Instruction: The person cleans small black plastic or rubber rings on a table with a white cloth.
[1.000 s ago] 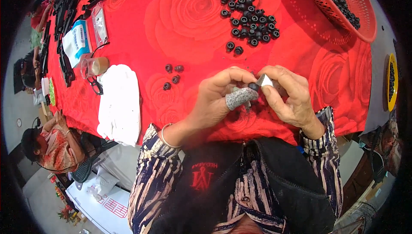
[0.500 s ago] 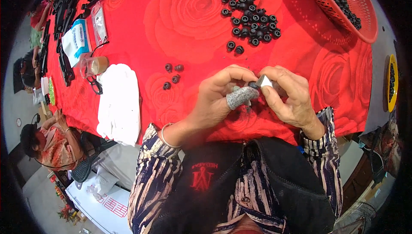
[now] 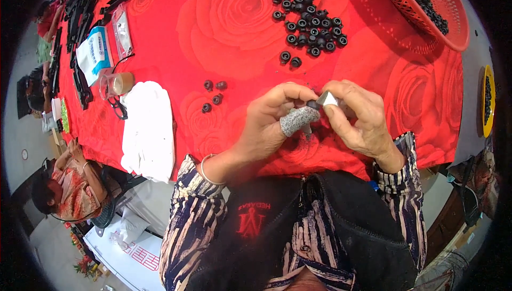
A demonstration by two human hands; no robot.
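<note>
My left hand (image 3: 264, 120) pinches a small black round part (image 3: 313, 105) over the near middle of the table. A grey speckled cover (image 3: 297, 122) wraps its thumb. Between the thumb and fingers of my right hand (image 3: 361, 117) is a shiny metal blade (image 3: 328, 99), its flat face catching the light. The blade meets the black part, though fingers hide most of the edge. Beyond my hands lies a cluster of black round knob-like parts (image 3: 314, 23). Several more loose parts (image 3: 217, 99) sit to the left of my left hand.
A red plastic basket (image 3: 453, 35) of black pieces stands at far right, a yellow tray (image 3: 488, 104) beyond it. On the left are a white cloth (image 3: 148, 131), a clear cup (image 3: 111, 84), a blue-white packet (image 3: 93, 53) and long black parts (image 3: 80, 24). A person (image 3: 74, 187) sits at left.
The blade has tilted slightly against the black part, and both hands stay almost in place. The person at left has shifted the head lower.
</note>
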